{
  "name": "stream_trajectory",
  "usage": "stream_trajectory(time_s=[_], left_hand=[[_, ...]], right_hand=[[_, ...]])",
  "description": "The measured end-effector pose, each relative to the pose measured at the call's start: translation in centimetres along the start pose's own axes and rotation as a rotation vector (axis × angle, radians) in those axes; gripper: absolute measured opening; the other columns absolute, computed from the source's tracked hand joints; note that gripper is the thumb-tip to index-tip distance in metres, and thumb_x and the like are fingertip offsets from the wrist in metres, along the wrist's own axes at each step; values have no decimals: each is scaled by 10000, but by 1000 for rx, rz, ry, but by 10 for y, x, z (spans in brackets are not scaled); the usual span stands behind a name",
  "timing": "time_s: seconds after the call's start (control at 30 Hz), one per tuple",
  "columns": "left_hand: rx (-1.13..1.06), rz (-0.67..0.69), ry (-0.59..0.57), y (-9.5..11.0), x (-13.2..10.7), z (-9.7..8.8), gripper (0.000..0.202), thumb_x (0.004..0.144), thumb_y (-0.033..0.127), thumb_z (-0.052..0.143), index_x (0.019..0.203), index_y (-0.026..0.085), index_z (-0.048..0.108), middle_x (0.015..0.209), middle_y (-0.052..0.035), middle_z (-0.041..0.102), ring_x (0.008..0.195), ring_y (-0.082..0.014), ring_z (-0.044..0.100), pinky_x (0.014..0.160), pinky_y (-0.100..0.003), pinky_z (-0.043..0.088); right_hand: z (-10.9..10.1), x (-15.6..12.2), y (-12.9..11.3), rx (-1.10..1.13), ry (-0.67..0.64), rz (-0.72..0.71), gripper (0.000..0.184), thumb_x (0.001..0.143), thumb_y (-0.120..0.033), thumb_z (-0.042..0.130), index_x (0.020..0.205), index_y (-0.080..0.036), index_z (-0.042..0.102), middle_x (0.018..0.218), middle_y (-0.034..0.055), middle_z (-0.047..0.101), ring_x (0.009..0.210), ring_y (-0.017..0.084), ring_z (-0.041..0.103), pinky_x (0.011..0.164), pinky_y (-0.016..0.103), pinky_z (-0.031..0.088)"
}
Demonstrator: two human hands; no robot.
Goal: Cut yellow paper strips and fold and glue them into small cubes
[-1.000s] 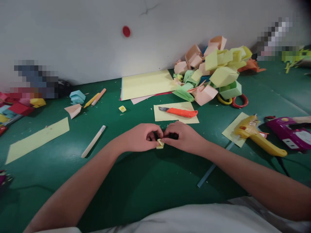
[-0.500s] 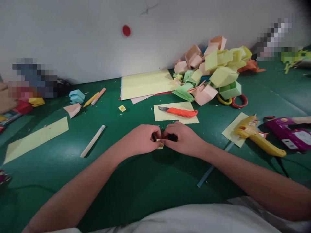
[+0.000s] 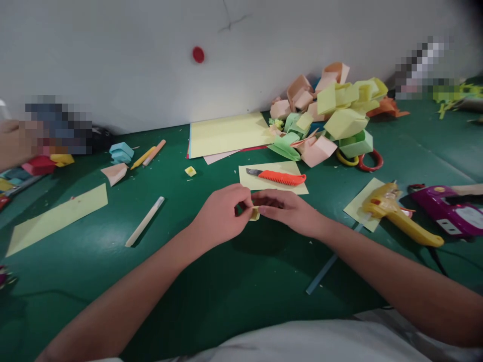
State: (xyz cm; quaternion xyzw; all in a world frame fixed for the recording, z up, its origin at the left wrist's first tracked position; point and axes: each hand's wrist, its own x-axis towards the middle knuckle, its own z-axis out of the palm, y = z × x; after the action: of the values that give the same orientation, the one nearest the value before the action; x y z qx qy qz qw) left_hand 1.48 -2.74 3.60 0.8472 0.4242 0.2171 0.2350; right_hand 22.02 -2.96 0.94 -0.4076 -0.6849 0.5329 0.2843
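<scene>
My left hand (image 3: 222,213) and my right hand (image 3: 289,211) meet over the green table (image 3: 226,281), both pinching a small folded piece of yellow paper (image 3: 255,214) between their fingertips. The paper is held just above the table surface. Directly behind my hands lies an orange utility knife (image 3: 281,176) on a yellow paper sheet (image 3: 290,188).
A heap of folded paper shapes (image 3: 332,113) sits at the back right, with scissors (image 3: 362,161) beside it. A yellow glue gun (image 3: 400,213) and a purple tool (image 3: 449,211) lie at right. A white stick (image 3: 145,221), yellow strip (image 3: 56,218) and paper stack (image 3: 226,133) lie around.
My hands have lifted slightly and turned the yellow piece, the right hand's fingers now stretched flatter along it. Another person's hand has come in at the far left.
</scene>
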Motion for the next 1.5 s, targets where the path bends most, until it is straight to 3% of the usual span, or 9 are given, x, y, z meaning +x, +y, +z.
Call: stream_trajectory(time_s=[0.07, 0.2, 0.33, 0.5, 0.87, 1.0, 1.2, 1.4, 1.5], left_hand=[[-74, 51, 45, 0, 0, 0, 74, 865, 144, 582, 846, 202, 625, 867, -6, 624, 754, -130, 599, 656, -243, 482], [-56, 186, 115, 0, -2, 4, 169, 907, 145, 559, 996, 223, 681, 965, -26, 651, 817, -128, 630, 709, -242, 514], [61, 310, 188, -1, -3, 8, 138, 895, 127, 580, 907, 206, 692, 908, -21, 658, 808, -128, 622, 729, -246, 503], [168, 366, 280, 0, -6, 9, 135, 916, 151, 554, 816, 187, 638, 815, -26, 620, 773, -138, 597, 694, -259, 482], [280, 504, 403, -5, -6, 13, 124, 916, 165, 594, 808, 190, 650, 750, -11, 637, 693, -115, 596, 616, -229, 471], [347, 460, 399, -7, -5, 15, 133, 908, 161, 586, 949, 195, 708, 808, -16, 675, 720, -130, 614, 586, -237, 462], [423, 434, 372, -4, -6, 17, 206, 920, 168, 554, 774, 183, 698, 723, -6, 650, 669, -139, 581, 536, -262, 413], [346, 344, 339, 2, -7, 10, 184, 879, 191, 592, 994, 191, 736, 855, -26, 691, 775, -157, 643, 609, -261, 477], [349, 288, 306, 3, -8, 6, 167, 900, 219, 577, 950, 181, 732, 866, -27, 685, 786, -148, 653, 625, -255, 485]], right_hand=[[-5, 1, 2, 190, -34, 7, 288, 886, -394, 644, 1085, -196, 706, 1072, 60, 716, 962, 200, 640, 829, 335, 499], [-8, 1, 4, 347, -41, 50, 272, 833, -392, 732, 1022, -197, 734, 1017, 52, 713, 924, 178, 632, 859, 334, 503], [-4, 1, 3, 455, -23, 99, 271, 767, -320, 802, 1001, -204, 727, 994, 33, 699, 906, 155, 625, 854, 309, 507], [-1, 1, 1, 572, -67, 138, 318, 740, -310, 827, 1018, -197, 721, 973, 34, 691, 861, 143, 624, 770, 281, 530], [0, 0, 5, 740, -158, 200, 260, 762, -257, 821, 1005, -187, 757, 987, 38, 722, 882, 129, 668, 815, 261, 562], [2, 1, 6, 771, -158, 172, 241, 777, -239, 810, 1005, -177, 761, 935, 27, 717, 857, 113, 661, 818, 252, 567], [2, 1, 3, 784, -184, 185, 210, 788, -218, 799, 989, -169, 763, 886, 8, 705, 805, 94, 662, 791, 227, 565], [0, 1, 8, 809, -168, 197, 209, 815, -271, 778, 985, -153, 750, 933, 40, 719, 811, 114, 675, 814, 263, 574], [-1, 1, 9, 823, -150, 209, 216, 832, -301, 766, 986, -150, 746, 908, 47, 725, 789, 117, 685, 781, 251, 578]])
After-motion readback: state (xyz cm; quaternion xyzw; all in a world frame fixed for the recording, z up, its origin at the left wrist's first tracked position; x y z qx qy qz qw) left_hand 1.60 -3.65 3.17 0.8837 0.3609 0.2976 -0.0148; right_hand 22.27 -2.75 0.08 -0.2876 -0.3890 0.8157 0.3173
